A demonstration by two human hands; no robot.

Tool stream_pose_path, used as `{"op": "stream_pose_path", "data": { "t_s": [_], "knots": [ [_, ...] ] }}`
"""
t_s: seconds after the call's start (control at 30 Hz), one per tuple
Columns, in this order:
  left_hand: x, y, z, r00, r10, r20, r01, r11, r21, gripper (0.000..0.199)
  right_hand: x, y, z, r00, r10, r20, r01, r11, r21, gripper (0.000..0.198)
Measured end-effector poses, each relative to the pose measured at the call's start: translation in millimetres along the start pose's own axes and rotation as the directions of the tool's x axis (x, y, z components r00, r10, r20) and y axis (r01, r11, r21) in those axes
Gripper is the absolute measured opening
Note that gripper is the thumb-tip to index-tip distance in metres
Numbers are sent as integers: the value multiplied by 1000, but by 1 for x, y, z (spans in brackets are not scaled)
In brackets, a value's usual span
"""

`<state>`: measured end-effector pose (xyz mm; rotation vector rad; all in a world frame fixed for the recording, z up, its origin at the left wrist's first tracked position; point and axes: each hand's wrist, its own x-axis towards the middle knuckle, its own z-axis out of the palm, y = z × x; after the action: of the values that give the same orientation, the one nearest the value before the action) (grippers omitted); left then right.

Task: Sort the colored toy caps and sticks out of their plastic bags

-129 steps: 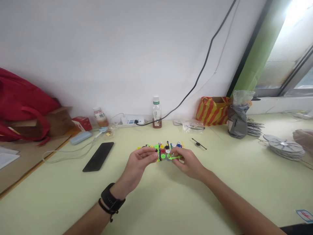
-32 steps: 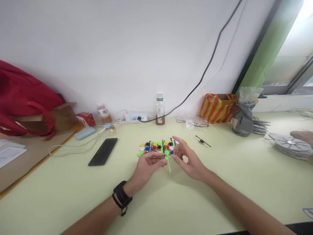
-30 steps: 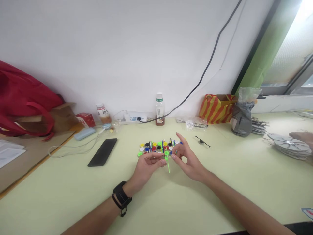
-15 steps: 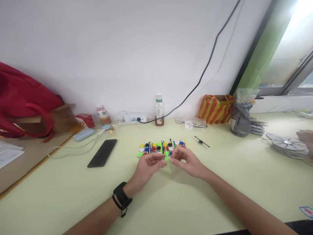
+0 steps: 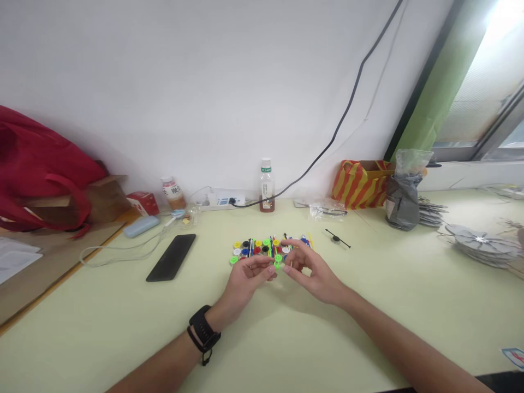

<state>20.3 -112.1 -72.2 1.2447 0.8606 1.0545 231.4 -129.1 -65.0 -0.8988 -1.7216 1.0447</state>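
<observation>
Left hand (image 5: 245, 277) — green piece (image 5: 278, 258), seemingly pinched

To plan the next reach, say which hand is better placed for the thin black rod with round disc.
Probably the right hand: it's nearer the black rod, while the left hand holds the small bright-green piece.

On the table (image 5: 262, 344), the discs (image 5: 266, 249) lie between the phone (image 5: 171, 257) at left and the arrow (image 5: 336, 239) at right. Before the discs, the piece (image 5: 278, 262) is between the left hand (image 5: 245, 277) and the right hand (image 5: 317, 275). Behind, by the wall (image 5: 229, 98), a bottle (image 5: 267, 188) stands between the power strip (image 5: 225, 197) at left and the bag (image 5: 358, 184) at right.
</observation>
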Motion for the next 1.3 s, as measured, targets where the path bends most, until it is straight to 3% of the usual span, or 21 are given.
{"op": "stream_pose_path", "data": {
  "t_s": [0.1, 0.23, 0.4, 0.73, 0.97, 1.07, 1.2, 1.3],
  "knots": [
    [0, 0, -1, 1000, 3, -29, -3, 1000, -2, 36, 1, 0, -4, 999, -30, 26, 30, 999, 15, 29],
    [1, -2, -2, 998, 12, -57, -11, 1000, 11, 38, 4, -1, -13, 992, -86, 97, 84, 996, 31, 56],
    [1, -5, -3, 1000, 6, -28, -7, 1000, -15, 37, 5, -2, -11, 999, -39, -23, 39, 999, -9, 27],
    [-1, -5, -1, 999, 5, 40, -1, 996, -92, 31, 1, 5, 0, 998, -48, 27, 52, 987, -154, 25],
    [-1, 0, -3, 999, -33, -14, 31, 991, -128, 31, -1, 2, -2, 999, -32, -37, 28, 994, -106, 53],
    [0, -3, -5, 999, -31, -27, 27, 992, -121, 32, 0, 0, -4, 1000, -5, -12, 4, 997, -78, 33],
    [1, -4, -5, 999, -36, -27, 32, 992, -126, 34, 4, -1, -9, 994, -21, 107, 25, 999, -29, 64],
    [1, -4, -5, 999, -30, -24, 27, 993, -117, 34, 6, 0, -9, 999, 5, 34, -5, 1000, 3, 50]
  ]
}}
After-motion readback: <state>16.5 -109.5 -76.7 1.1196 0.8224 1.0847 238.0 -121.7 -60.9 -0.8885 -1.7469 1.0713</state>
